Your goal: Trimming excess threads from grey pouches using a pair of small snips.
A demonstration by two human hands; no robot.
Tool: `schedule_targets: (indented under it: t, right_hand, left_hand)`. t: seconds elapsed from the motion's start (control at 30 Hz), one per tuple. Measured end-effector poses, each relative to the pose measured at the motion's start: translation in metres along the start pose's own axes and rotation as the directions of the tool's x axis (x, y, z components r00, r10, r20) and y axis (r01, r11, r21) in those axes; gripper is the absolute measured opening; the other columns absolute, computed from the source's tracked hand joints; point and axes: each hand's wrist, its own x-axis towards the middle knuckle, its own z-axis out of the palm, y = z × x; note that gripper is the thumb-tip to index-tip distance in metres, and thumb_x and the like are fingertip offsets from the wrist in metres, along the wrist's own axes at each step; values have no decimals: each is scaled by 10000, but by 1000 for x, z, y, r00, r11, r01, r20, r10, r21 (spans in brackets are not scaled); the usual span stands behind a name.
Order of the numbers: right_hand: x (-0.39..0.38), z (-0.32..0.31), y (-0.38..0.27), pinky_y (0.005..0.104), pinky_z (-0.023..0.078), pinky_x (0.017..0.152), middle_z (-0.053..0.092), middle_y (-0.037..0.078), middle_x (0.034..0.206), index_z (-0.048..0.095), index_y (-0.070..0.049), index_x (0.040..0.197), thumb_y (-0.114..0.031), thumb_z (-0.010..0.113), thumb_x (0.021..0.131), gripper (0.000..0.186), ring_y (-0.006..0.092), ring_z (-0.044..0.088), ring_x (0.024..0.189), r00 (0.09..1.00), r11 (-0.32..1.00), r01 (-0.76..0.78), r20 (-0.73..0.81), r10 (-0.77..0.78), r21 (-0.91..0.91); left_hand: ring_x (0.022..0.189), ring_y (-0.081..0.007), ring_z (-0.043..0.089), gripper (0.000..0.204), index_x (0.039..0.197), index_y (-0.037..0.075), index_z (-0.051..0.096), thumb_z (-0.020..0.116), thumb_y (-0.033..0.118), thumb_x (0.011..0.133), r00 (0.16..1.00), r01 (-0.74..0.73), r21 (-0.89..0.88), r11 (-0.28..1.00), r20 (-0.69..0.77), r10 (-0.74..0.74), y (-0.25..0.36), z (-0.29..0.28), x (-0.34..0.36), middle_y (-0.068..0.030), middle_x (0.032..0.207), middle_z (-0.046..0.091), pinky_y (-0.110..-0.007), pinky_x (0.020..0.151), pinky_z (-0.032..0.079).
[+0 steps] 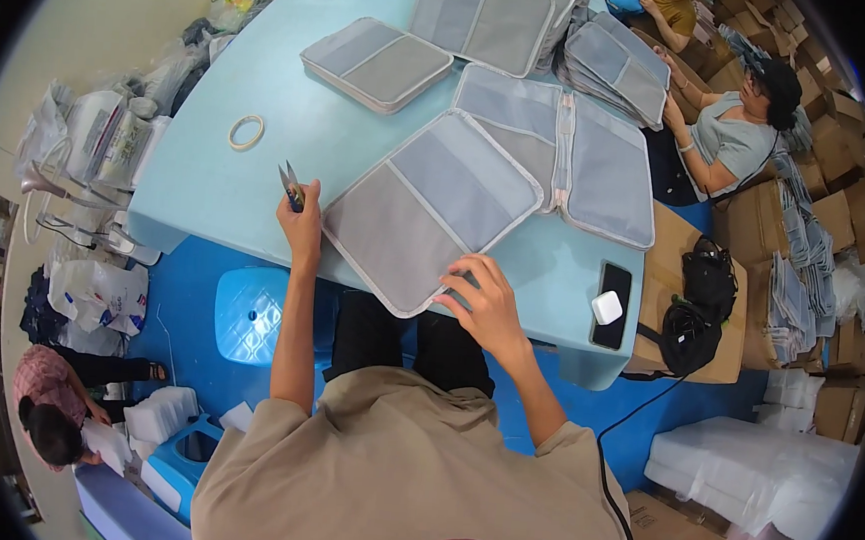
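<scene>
My left hand is closed round a small pair of snips. Their two pointed blades stick up past my fingers, slightly apart. A flat grey zip case with a paler mesh panel lies slantwise in front of me, its lower corner reaching over the table's near edge. My right hand grips the case's lower right edge between thumb and fingers. The case's left corner is close to my left hand. Just beyond, a similar case lies spread open, partly covered by the one I hold.
On the pale blue table are a tape roll, more grey cases and a stack beside a seated person. A phone with a small white case on it lies near the right edge. A blue stool stands below.
</scene>
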Motion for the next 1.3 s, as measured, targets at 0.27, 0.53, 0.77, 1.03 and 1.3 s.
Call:
schedule_targets:
  t: [0.27,0.53,0.77,1.03,1.3]
  right_hand:
    - [-21,15,11,402,553,767,658,55,1009,757,-57,958,-111,833,784,197,285,629,968,985,995,-27,-166,43,96]
    - [-27,37,-1,395,531,704,627,58,972,678,-49,884,-151,828,804,199,281,606,909,971,994,-77,-233,56,-83]
    - [-22,55,-36,405,508,677,599,46,946,659,-70,882,-193,781,873,173,273,584,881,918,927,-315,-312,243,-205]
    - [-7,33,-39,391,487,652,657,61,864,715,-43,875,-136,784,881,116,260,623,786,923,942,-328,-187,336,72]
    - [2,9,-17,393,465,617,636,80,828,683,-31,886,-148,749,918,138,275,616,674,926,916,-357,-61,373,182]
  left_hand:
    - [625,-24,339,323,759,77,562,746,215,986,1000,-10,62,998,13,9,-9,-3,3,97,690,418,-244,555,259]
    - [503,-21,329,277,793,108,551,729,185,990,1000,-9,-9,1000,-11,9,-2,1,3,89,599,400,-253,469,221]
    - [479,-38,241,329,773,153,454,680,131,1011,992,118,-402,908,11,-124,15,-8,3,85,603,302,-274,460,170]
    - [496,-38,291,316,786,142,490,727,175,992,993,119,-280,953,57,-108,12,-9,-1,82,621,347,-260,471,190]
    - [503,-20,300,266,810,125,551,731,185,996,997,50,-36,998,65,-48,6,-2,-3,98,618,370,-253,472,198]
